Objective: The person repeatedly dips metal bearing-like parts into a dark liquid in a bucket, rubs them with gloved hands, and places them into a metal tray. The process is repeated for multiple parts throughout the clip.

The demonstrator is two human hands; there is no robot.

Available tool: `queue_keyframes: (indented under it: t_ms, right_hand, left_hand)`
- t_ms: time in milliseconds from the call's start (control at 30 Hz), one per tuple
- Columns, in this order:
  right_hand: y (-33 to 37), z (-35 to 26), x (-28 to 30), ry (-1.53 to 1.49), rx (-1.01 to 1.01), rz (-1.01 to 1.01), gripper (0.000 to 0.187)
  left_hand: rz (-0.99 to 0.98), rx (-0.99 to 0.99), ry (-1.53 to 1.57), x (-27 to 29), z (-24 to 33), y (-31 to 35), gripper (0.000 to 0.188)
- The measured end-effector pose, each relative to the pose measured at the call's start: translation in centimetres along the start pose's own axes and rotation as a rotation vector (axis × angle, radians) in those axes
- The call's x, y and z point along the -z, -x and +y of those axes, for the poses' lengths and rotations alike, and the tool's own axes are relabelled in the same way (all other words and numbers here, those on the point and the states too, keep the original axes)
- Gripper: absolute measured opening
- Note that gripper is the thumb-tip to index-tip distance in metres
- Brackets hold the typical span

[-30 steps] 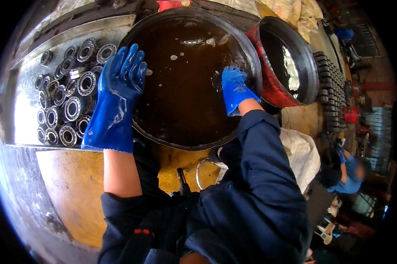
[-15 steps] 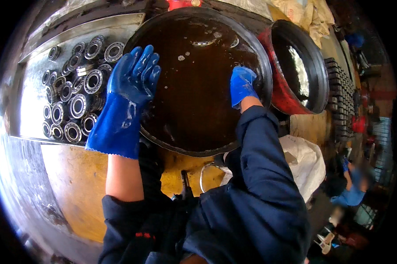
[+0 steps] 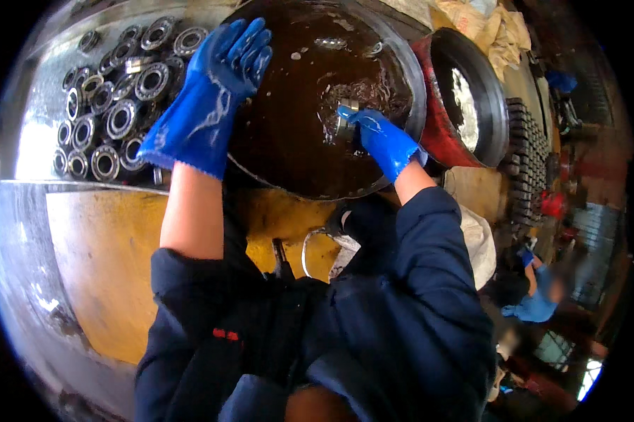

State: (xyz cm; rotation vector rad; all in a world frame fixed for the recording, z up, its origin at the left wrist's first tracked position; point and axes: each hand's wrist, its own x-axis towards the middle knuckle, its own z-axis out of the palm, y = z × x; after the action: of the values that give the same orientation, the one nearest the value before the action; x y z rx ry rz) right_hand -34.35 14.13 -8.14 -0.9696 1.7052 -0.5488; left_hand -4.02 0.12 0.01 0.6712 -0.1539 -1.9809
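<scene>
At the left, a heap of bearings (image 3: 110, 119) sits in a metal tray (image 3: 32, 133). Right of it, the left gloved hand (image 3: 231, 62) is raised by the near-left side of the round basin (image 3: 411, 77), palm showing, fingers extended with nothing between them. Farther right, well apart from that hand, a single bearing (image 3: 343, 129) is at the dark liquid (image 3: 289, 126), ripples around it. It looks turned edge-on, its rim running roughly away from the body; how deep it sits is unclear. The right gloved hand (image 3: 374, 129) reaches leftward onto it, fingers apparently clamped on the ring, their far side hidden.
</scene>
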Motion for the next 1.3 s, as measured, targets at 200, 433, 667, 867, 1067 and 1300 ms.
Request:
queue_keyframes:
  t_ms: [200,433,667,867,1067,1300]
  right_hand:
    - [0.3,0.3,-6.2,0.327,-0.016,0.032,0.053]
    - [2.3,1.0,-9.5,0.482,-0.06,0.077,0.055]
    - [5.3,-1.5,-10.2,0.446,-0.079,0.025,0.058]
    - [5.8,0.6,-11.3,0.238,0.086,0.012,0.061]
    - [3.8,0.8,-11.7,0.465,-0.084,-0.092,0.067]
    - [0.8,5.4,-13.3,0.674,-0.083,0.152,0.069]
  left_hand:
    - [-0.458,0.059,0.16,3.8,1.7,0.4,0.038]
    - [-0.24,-0.026,0.108,3.1,1.5,0.7,0.036]
    - [-0.166,-0.018,0.036,2.3,2.5,1.1,0.039]
    - [-0.214,-0.024,0.063,2.7,1.8,1.1,0.041]
    - [-0.195,-0.032,0.071,3.5,2.5,0.7,0.04]
    - [-0.259,-0.038,0.057,4.1,2.8,0.2,0.036]
